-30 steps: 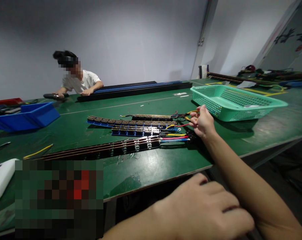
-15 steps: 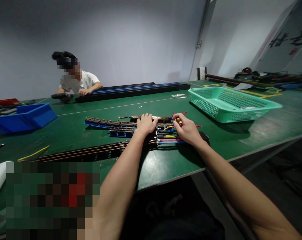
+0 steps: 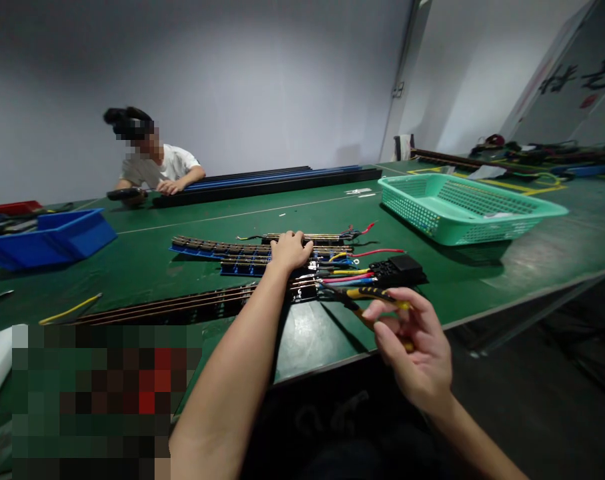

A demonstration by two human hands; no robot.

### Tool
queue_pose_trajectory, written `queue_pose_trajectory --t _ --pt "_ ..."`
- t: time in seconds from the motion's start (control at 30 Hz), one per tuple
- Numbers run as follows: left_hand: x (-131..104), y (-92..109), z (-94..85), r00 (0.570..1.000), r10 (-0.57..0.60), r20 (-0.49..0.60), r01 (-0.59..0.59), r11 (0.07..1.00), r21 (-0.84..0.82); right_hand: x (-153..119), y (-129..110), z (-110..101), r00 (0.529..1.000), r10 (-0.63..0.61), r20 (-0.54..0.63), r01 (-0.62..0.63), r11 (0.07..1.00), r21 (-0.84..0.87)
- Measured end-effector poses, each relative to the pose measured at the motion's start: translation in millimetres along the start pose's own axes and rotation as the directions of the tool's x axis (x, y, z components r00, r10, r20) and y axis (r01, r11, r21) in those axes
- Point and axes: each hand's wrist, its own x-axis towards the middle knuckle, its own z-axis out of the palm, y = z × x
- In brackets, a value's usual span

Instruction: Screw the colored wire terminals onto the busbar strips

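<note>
My left hand [image 3: 293, 251] lies over dark, slatted strips [image 3: 247, 251] with copper-coloured rods along them, its fingers bent over and gripping them. The thumb side faces right. My right hand [image 3: 419, 343] holds pliers [image 3: 367, 293] with yellow-and-black handles near the table's front edge. The jaws point left, close to the nearest strip; whether they touch it I cannot tell. From the strips' right ends run red, blue and yellow wires [image 3: 349, 272]. A black connector block [image 3: 397, 268] lies beyond the pliers. The nearest long strip [image 3: 182, 303] passes under my left forearm.
A green perforated basket [image 3: 475, 207] stands at the right, a blue bin [image 3: 77, 233] at the left. Across the green table a person [image 3: 157, 167] leans beside long black and blue bars [image 3: 277, 183]. One yellow wire [image 3: 75, 308] lies at the left.
My right hand has come away from the wires, down and toward me, bringing the pliers into fuller view. My left hand stays on the strips, nearly unmoved.
</note>
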Motion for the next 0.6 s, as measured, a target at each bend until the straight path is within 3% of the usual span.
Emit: queue_pose_trajectory --t 0.27,0.5,0.6 --pt "-2 3 0.4 1.000 -0.008 0.014 0.008 1.000 0.017 -20 -4 -7 0.986 -0.132 -0.103 0.113 0.978 -0.174" --pt "-3 3 -0.5 1.000 -0.003 0.014 0.003 1.000 0.007 -33 2 -9 0.970 -0.211 -0.120 0.184 0.962 -0.201" --pt "-2 3 -0.1 1.000 -0.005 0.018 0.005 1.000 0.009 -28 1 -7 0.979 -0.186 -0.087 0.168 0.969 -0.180"
